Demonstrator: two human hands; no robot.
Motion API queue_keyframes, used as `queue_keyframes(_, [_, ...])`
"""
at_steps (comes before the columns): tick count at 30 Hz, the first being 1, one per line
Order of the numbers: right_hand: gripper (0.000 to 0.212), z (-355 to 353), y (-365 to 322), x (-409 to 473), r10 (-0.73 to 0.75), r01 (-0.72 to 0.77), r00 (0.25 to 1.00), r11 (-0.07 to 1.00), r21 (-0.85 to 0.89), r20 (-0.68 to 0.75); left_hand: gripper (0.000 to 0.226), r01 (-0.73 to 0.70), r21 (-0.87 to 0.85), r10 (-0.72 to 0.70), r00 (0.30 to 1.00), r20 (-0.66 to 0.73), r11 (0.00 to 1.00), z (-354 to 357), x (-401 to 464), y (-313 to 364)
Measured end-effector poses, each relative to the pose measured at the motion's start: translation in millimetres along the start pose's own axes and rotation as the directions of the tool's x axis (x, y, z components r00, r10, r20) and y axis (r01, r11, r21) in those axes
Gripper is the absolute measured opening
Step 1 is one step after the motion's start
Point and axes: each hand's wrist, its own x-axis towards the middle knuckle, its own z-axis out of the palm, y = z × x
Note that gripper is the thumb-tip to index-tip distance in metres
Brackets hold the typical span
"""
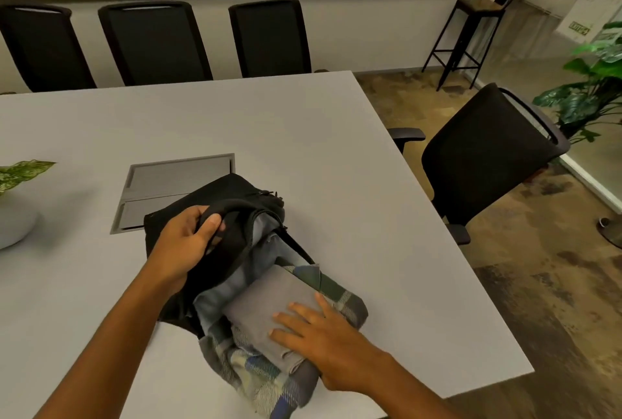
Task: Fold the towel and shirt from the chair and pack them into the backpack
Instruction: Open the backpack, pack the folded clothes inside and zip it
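Observation:
A black backpack point(222, 193) lies on the grey table, its mouth open toward me with pale grey lining showing. My left hand point(185, 243) grips the upper flap of the backpack and holds it lifted. A folded grey towel point(266, 304) rests on a folded plaid shirt point(266, 381); both sit partly inside the opening, their near ends sticking out onto the table. My right hand point(319, 338) lies flat on the towel's near end, fingers spread, palm down.
The grey table point(303, 136) has a metal cable hatch point(175, 183) behind the backpack. A potted plant point(13, 196) stands at the left edge. A black office chair point(488, 149) is to the right of the table; more chairs line the far side.

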Motion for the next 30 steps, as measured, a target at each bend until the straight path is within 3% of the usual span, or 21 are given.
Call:
queue_keyframes(13, [0.116,13.2,-18.6,81.2,0.194,-0.176,0.978,0.965,-0.195,0.075,0.010,-0.111,0.100,0.099,0.988,0.120,0.989,-3.0,-10.0,10.0])
queue_keyframes(25, [0.084,26.5,3.7,176.5,0.295,-0.217,0.943,0.898,-0.384,0.157,0.009,-0.220,0.321,0.172,0.970,0.171,0.921,7.5,-8.7,14.2])
queue_keyframes(30, [0.088,39.5,6.9,176.5,0.323,-0.238,0.930,0.894,-0.381,0.175,0.010,-0.202,0.302,0.151,0.971,0.184,0.932,9.2,-7.9,7.1])
